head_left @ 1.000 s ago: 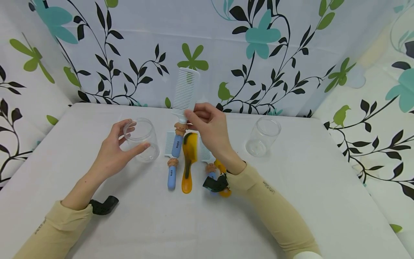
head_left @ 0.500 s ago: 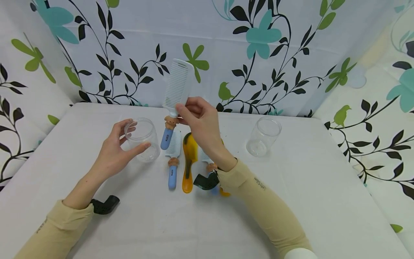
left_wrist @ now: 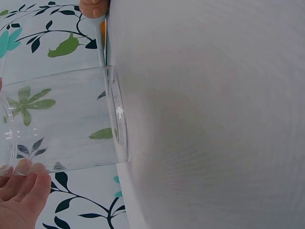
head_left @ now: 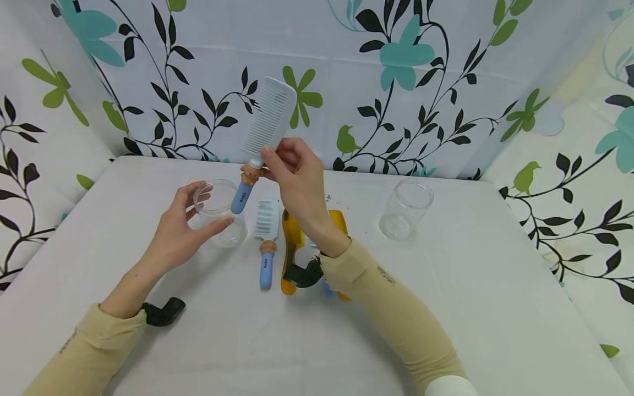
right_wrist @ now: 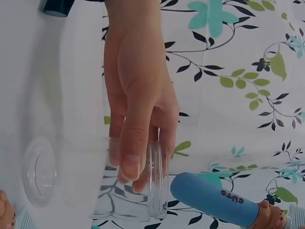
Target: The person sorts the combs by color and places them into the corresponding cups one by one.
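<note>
My left hand (head_left: 173, 231) holds a clear jar (head_left: 233, 234), thumb on the near side and fingers round the back. The jar stands upright on the white table with its mouth uncovered. My right hand (head_left: 299, 184) pinches a pale blue comb (head_left: 271, 118) at its neck, teeth end up. Its blue handle (head_left: 241, 198), topped by a brown animal figure, tilts down and overlaps the jar's rim in the head view. From the right wrist, the handle tip (right_wrist: 183, 186) shows just above the jar's mouth, beside my left hand (right_wrist: 138, 95).
A matching comb (head_left: 266, 242) lies right of the held jar. Beside it a yellow comb (head_left: 289, 280) is partly covered by my right wrist camera (head_left: 303, 274); more combs lie under that forearm. A second clear jar (head_left: 406, 212) stands at the right. A patterned curtain (head_left: 396, 110) hangs behind.
My right hand has carried the comb left and up from over the lying combs to the held jar, tilting the handle toward its mouth. My left hand and the jar have stayed put.
</note>
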Demonstrator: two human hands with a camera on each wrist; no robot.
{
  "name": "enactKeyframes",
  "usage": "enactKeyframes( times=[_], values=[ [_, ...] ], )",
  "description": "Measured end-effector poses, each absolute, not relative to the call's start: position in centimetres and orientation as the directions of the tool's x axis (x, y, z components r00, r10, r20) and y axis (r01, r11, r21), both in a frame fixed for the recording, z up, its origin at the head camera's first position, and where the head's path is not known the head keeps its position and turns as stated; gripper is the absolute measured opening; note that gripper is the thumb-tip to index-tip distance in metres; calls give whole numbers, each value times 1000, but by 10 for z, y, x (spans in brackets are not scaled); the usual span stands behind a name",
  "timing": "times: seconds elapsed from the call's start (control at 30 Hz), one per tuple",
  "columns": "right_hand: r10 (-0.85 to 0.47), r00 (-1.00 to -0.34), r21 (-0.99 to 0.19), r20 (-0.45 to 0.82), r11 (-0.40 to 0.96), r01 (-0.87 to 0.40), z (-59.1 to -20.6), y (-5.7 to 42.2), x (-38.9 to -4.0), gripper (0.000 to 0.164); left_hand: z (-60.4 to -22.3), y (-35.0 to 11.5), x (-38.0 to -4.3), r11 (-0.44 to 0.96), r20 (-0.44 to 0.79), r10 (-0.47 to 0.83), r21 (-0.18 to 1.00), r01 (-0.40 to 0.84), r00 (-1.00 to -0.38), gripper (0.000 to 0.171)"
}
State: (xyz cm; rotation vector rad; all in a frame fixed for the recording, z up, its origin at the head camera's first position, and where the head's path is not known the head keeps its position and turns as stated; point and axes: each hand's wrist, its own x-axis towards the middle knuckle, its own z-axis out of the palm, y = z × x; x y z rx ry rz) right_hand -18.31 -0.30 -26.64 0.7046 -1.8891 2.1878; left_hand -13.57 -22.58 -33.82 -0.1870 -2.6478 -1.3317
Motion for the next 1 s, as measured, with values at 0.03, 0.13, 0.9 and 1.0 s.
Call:
enactKeyframes(
  times=[0.03, 0.13, 0.9, 1.0],
  values=[
    [-174, -876, -888, 451, -191, -419, -266, -4, -183, 25, -338, -226, -136, 594, 207, 35, 782, 187, -978, 89],
    [-158, -873, -879, 461, -215, -425, -265, -9, -183, 25, -338, -226, -136, 592, 201, 39, 784, 185, -979, 90],
    [-197, -885, -906, 421, -126, -403, -285, -32, -181, 23, -338, -226, -134, 569, 221, 50, 795, 210, -974, 86],
    [-206, -890, -914, 406, -105, -392, -288, -34, -180, 23, -337, -226, -133, 569, 212, 47, 797, 200, -976, 87]
  ],
)
